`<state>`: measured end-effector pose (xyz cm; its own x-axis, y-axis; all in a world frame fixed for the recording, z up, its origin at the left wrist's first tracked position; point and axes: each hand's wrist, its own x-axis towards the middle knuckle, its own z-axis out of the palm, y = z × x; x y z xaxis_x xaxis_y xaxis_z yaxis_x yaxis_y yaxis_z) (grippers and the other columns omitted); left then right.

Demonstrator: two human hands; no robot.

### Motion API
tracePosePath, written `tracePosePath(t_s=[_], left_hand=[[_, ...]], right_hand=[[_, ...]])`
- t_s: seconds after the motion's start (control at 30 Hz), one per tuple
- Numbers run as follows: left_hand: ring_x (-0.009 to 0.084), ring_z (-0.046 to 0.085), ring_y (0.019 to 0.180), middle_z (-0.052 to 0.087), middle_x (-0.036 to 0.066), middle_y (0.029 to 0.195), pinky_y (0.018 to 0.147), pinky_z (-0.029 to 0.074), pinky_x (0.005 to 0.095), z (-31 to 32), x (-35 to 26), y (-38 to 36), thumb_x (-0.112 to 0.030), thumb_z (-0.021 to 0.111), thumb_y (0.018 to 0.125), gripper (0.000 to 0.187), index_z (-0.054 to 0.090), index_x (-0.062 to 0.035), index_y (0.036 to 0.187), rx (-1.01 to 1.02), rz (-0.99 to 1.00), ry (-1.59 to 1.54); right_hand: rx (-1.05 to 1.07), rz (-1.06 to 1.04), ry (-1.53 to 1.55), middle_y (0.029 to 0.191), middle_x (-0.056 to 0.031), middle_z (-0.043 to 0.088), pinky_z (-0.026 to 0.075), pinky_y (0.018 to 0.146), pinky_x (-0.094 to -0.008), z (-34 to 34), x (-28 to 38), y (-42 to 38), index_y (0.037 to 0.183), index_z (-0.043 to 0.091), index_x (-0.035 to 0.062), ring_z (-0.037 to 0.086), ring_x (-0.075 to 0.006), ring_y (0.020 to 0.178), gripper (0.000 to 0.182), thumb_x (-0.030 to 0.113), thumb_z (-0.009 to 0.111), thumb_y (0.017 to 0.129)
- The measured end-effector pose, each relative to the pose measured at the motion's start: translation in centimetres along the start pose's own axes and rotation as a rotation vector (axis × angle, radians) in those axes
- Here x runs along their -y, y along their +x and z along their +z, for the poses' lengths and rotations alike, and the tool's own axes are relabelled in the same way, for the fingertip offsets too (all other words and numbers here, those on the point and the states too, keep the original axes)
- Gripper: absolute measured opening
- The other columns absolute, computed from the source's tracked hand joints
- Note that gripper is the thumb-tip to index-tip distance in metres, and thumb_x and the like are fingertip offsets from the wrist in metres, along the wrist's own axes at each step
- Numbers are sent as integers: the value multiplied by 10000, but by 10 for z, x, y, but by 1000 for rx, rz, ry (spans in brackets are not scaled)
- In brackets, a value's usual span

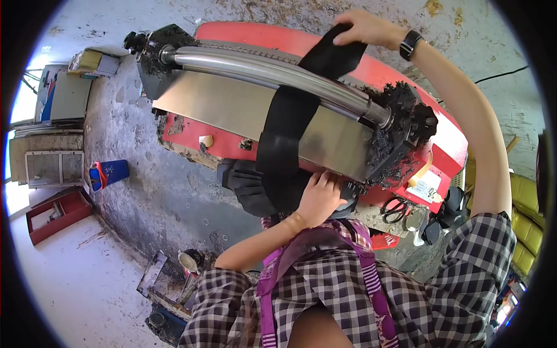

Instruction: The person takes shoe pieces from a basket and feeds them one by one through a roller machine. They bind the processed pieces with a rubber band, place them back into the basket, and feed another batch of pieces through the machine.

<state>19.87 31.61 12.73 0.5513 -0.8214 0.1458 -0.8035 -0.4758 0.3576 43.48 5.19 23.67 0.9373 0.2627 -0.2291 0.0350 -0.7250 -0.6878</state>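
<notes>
A long black strip (290,113) passes under the shiny metal roller (255,66) of a red machine (194,132) and over its flat metal plate (217,104). Beyond the roller, my right hand (369,29) pinches the strip's far end and holds it raised. My left hand (320,199) rests at the plate's near edge, beside the strip's lower part; its fingertips are partly hidden, and I cannot make out whether they grip anything. A bundle of black pieces (246,188) hangs at the machine's near side, just left of my left hand.
Dark residue (394,127) coats the roller's right mount. Black-handled scissors (394,210) and a paper label (425,187) are at the right. A blue bin (109,174) and a red tray (58,216) stand at the left. Green cushions (529,209) are at the far right.
</notes>
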Motion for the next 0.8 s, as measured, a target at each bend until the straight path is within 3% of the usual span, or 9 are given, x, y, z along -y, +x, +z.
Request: tracePosePath(t_s=[0.03,0.13,0.3,0.4,0.53,0.63,0.73,0.77,0.8], left_hand=[[209,545,962,611,31,915,797,432,340,11,0,1,-322,668,741,330,629,-56,934,34,3,23],[189,556,938,609,34,986,812,427,331,28,9,-6,-262,653,738,304,637,-76,977,112,70,-34],[154,562,853,572,-2,864,792,425,325,0,29,-9,-177,629,747,219,637,-115,957,-181,379,-163],[164,564,842,561,2,861,781,435,309,-7,34,-22,-154,643,724,219,631,-123,941,-146,315,-319],[184,579,817,563,15,853,710,462,315,-29,32,-4,-120,701,678,257,615,-120,920,-100,442,-399],[230,618,648,598,55,718,573,493,327,-78,35,-3,-204,704,739,189,608,-98,862,8,89,-610],[178,672,800,685,140,925,696,513,284,-122,76,21,-163,746,732,378,611,-6,1048,85,-517,-591],[162,665,815,684,150,927,695,513,290,-117,94,25,-166,746,733,412,597,12,1073,64,-586,-562],[166,668,810,685,152,889,699,510,283,-107,105,32,-185,745,739,417,595,12,1074,6,-563,-528]], right_hand=[[-72,-22,-62,915,-95,640,462,751,-340,-6,-2,-2,990,601,5,589,-181,837,265,154,628,774],[-301,-110,-364,998,-214,611,474,786,-426,-30,-17,1,996,611,8,589,-365,940,327,238,662,770],[-462,-38,-348,1021,-232,584,449,775,-462,-57,-24,9,1167,476,44,564,-390,951,409,168,620,805],[-553,-166,-422,982,-255,581,442,771,-473,-61,-41,24,1208,442,49,559,-401,942,419,123,590,823],[-412,-103,-534,806,-242,590,439,656,-476,-54,-32,23,1242,410,53,582,-388,784,448,89,575,828],[-319,-35,-555,644,-216,557,407,540,-463,-41,-29,21,1155,497,33,549,-372,604,383,120,589,793],[-311,-371,-383,921,-105,625,469,770,-364,-15,-35,23,974,602,27,592,-251,859,217,57,522,774],[-85,-418,-364,908,-115,611,471,781,-393,-6,-36,23,943,614,50,582,-309,885,258,0,437,762],[55,-449,-367,916,-124,642,466,775,-394,7,-18,13,865,655,54,590,-321,868,232,10,486,712]])
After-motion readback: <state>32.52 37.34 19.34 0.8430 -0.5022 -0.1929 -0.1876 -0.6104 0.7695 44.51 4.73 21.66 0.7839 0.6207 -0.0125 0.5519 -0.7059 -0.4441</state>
